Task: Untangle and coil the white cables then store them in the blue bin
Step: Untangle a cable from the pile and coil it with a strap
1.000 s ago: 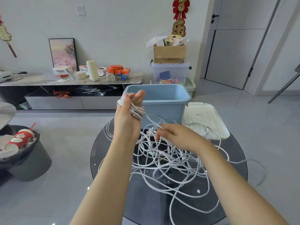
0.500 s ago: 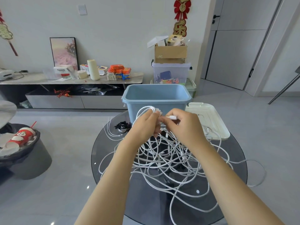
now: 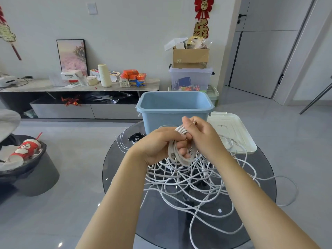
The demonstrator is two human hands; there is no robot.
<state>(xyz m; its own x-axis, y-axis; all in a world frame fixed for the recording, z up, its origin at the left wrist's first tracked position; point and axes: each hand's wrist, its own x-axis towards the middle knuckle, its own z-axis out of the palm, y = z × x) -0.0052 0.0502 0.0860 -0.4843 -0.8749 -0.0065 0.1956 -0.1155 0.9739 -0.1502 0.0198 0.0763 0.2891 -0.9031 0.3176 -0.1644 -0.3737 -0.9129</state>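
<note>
A coil of white cable (image 3: 177, 153) hangs between my two hands above the round glass table (image 3: 125, 178). My left hand (image 3: 158, 144) grips the coil with its fingers through the loops. My right hand (image 3: 201, 137) pinches the top of the same coil. Below them a tangled heap of white cables (image 3: 194, 184) spreads over the table, with one loop hanging past the right edge. The blue bin (image 3: 174, 112) stands open just behind my hands at the table's far side.
A white lid (image 3: 233, 132) lies right of the bin. Small black ties (image 3: 135, 136) sit left of the bin. A dark waste basket (image 3: 30, 169) with a red cup stands on the floor at left. A low cabinet and stacked boxes line the far wall.
My left hand came down from its raised position and both hands met over the heap. The cable is now gathered into a tighter coil held by both hands.
</note>
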